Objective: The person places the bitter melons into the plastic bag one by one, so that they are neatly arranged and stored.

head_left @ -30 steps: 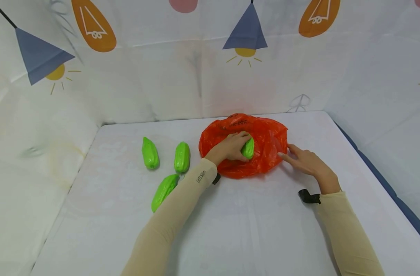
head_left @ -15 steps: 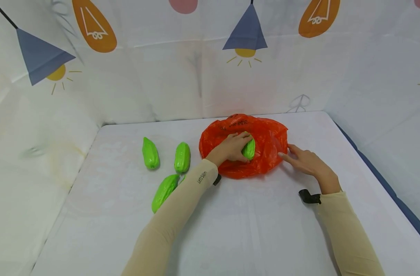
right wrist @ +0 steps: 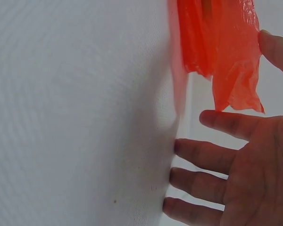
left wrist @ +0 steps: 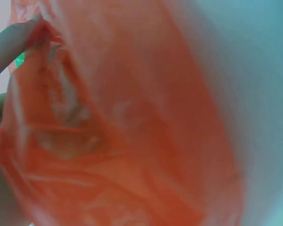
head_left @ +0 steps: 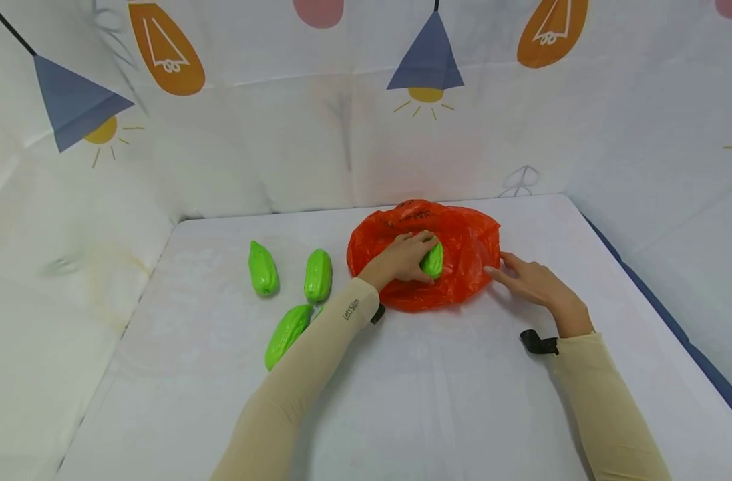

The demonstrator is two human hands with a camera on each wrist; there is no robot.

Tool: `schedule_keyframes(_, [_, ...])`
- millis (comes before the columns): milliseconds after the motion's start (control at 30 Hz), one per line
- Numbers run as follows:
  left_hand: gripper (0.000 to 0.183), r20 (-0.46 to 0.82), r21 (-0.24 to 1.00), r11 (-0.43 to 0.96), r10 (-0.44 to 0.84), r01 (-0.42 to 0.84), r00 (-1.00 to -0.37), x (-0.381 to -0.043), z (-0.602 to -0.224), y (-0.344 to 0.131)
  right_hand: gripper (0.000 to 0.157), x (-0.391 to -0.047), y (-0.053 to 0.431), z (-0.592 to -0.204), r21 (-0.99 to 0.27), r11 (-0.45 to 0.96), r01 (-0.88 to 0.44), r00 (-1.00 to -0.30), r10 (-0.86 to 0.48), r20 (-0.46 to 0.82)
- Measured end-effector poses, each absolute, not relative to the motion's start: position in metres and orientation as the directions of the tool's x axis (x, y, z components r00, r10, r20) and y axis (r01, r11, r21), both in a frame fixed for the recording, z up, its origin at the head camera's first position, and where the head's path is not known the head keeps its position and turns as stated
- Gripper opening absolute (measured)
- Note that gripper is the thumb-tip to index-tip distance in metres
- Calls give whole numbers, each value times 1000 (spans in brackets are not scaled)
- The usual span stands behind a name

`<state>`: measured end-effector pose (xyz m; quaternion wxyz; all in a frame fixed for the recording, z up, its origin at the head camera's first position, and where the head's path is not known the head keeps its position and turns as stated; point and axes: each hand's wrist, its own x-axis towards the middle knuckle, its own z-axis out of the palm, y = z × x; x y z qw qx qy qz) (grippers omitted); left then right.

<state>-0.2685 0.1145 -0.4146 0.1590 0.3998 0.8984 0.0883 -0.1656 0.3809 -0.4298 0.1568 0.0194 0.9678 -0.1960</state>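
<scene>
In the head view my left hand [head_left: 397, 260] grips a bright green ribbed gourd [head_left: 433, 260] at the mouth of a crumpled red plastic bag [head_left: 471, 240]. The bag's film [left wrist: 132, 155] fills most of the left wrist view, where only a speck of the green gourd [left wrist: 20, 60] shows beside a finger. My right hand [head_left: 537, 282] is at the bag's right edge with its fingers extended. Seen from the right wrist, the thumb [right wrist: 276, 49] touches the bag, and the index fingertip lies at its lower corner.
Left of the bag on the white table [head_left: 432, 401] lie more green gourds: an upper left one [head_left: 262, 268], another beside it [head_left: 318, 275], and a lower one [head_left: 286, 334]. A further green piece [head_left: 318, 311] is mostly hidden by the left sleeve. A white printed cloth [head_left: 282, 147] stands behind.
Both hands, the gourd and the bag stay almost where they were. The whole head view has shifted very slightly.
</scene>
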Motion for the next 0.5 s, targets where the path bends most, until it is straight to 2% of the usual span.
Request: schedule_keyframes(500, [95,-251,257,657,753,708,-608,-263,-410,106,95,-162,382,-427,-393,914,104,-952,-23,-307])
